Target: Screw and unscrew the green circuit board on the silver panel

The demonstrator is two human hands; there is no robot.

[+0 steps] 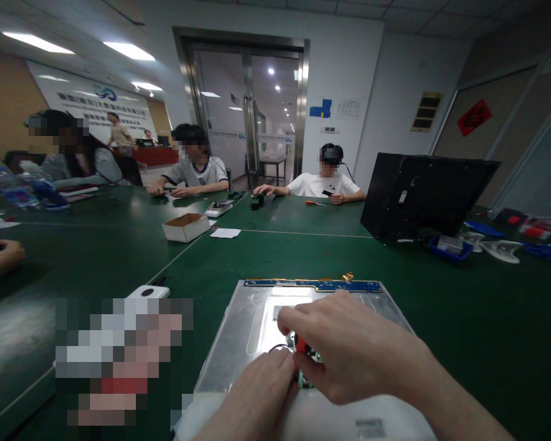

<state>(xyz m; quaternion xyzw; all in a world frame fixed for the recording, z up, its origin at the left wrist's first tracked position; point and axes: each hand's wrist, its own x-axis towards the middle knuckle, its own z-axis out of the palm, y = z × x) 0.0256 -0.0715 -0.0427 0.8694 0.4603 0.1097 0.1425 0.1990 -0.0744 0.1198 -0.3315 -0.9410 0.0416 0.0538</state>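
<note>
My right hand (356, 346) is closed around a screwdriver (301, 344) with a red-and-black handle; only part of the handle shows and its tip is hidden. Below it sits a small green circuit board (305, 380), mostly covered by my hands. My left hand (261, 389) rests beside it, fingers drawn together at the board's left edge near a thin black wire (280, 347). What those fingertips grip is hidden. Both hands are over a flat silver metal panel (232, 340), which has a blue circuit strip (312, 285) along its far edge.
The green table (303, 254) carries an open white box (186, 228), a paper slip (225, 233) and a white power strip (149, 293), partly pixelated. A black monitor (427, 196) and a blue tray (450, 248) are at the right. Several people sit around; another person's hand (2, 260) is at left.
</note>
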